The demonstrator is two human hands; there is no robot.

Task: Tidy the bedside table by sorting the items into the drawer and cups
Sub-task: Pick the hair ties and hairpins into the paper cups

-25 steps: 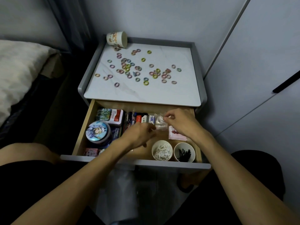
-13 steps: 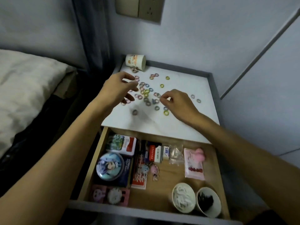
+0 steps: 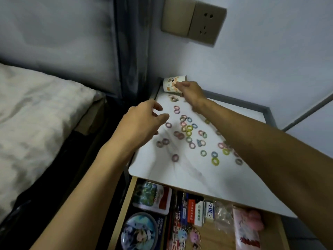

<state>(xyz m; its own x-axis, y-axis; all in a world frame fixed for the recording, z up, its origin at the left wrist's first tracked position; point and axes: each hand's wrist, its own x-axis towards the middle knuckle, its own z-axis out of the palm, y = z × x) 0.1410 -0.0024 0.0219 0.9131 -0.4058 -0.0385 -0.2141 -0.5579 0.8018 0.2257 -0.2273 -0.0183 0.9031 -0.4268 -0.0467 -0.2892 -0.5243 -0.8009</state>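
Head view: a white bedside table top (image 3: 180,170) is strewn with small colourful hair rings (image 3: 189,128), and a paper cup (image 3: 170,84) lies tipped on its side in the far left corner. The right hand (image 3: 190,92) reaches to the cup's open end, fingers and thumb curled onto it, while the left hand (image 3: 142,123) hovers over the table's left edge, fingers loosely spread and holding nothing. Below, the open drawer (image 3: 126,204) holds tins, boxes and packets.
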